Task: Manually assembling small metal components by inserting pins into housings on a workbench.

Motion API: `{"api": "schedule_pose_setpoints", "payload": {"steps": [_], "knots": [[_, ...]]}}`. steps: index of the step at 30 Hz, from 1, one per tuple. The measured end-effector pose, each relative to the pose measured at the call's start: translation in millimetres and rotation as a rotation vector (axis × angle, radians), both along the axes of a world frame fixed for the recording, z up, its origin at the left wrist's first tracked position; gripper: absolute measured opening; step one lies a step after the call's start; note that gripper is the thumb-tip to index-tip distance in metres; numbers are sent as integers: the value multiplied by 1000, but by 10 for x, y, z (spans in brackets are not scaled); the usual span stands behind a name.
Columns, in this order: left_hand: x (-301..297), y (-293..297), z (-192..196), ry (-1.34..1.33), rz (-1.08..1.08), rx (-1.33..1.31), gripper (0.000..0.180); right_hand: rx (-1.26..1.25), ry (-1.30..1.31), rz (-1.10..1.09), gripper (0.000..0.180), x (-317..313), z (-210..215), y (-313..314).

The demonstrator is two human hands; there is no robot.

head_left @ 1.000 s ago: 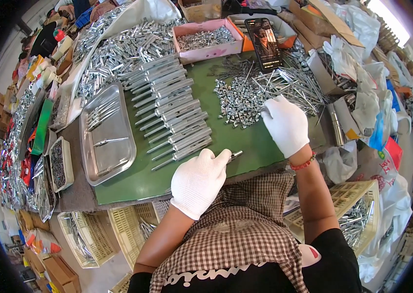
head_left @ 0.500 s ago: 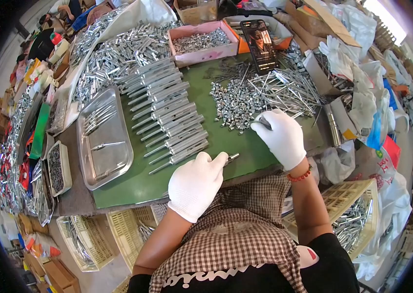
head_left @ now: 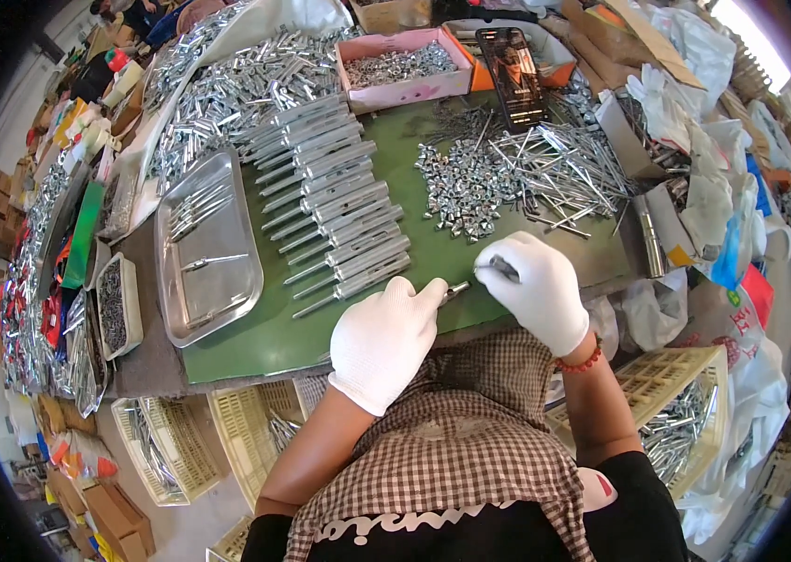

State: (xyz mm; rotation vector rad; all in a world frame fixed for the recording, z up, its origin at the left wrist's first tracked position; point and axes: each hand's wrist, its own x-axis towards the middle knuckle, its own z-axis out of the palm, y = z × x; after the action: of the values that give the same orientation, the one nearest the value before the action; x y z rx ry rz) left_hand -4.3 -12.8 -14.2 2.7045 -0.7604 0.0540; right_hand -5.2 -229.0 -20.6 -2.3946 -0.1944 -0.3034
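Observation:
Both my hands wear white gloves at the near edge of a green mat (head_left: 255,342). My left hand (head_left: 386,337) grips a small metal rod (head_left: 456,290) whose tip pokes out toward the right. My right hand (head_left: 536,286) is closed on a small metal piece (head_left: 505,269), close to the rod's tip but apart from it. A row of assembled metal rods (head_left: 339,220) lies across the mat just left of my hands. A heap of small metal fittings (head_left: 466,192) and a pile of thin pins (head_left: 569,169) lie beyond my right hand.
A steel tray (head_left: 204,253) with a few rods sits at the mat's left. Behind are a pink box of parts (head_left: 400,66), a phone (head_left: 512,66) and a big heap of metal tubes (head_left: 218,94). Yellow crates (head_left: 686,421) stand beside my knees; bags crowd the right.
My right hand drew back from the fittings heap toward me, carrying a small piece, and now sits close to my left hand. My left hand stayed put with its rod.

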Motion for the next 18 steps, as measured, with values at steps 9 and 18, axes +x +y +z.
{"api": "schedule_pose_setpoints", "payload": {"steps": [9, 18], "knots": [[9, 0, 24, -3, -28, -3, 20, 52, -38, 151, 7, -106, -40, 186], [-10, 11, 14, -23, -27, -5, 21, 16, 21, 125, 5, -104, -9, 237]]}}
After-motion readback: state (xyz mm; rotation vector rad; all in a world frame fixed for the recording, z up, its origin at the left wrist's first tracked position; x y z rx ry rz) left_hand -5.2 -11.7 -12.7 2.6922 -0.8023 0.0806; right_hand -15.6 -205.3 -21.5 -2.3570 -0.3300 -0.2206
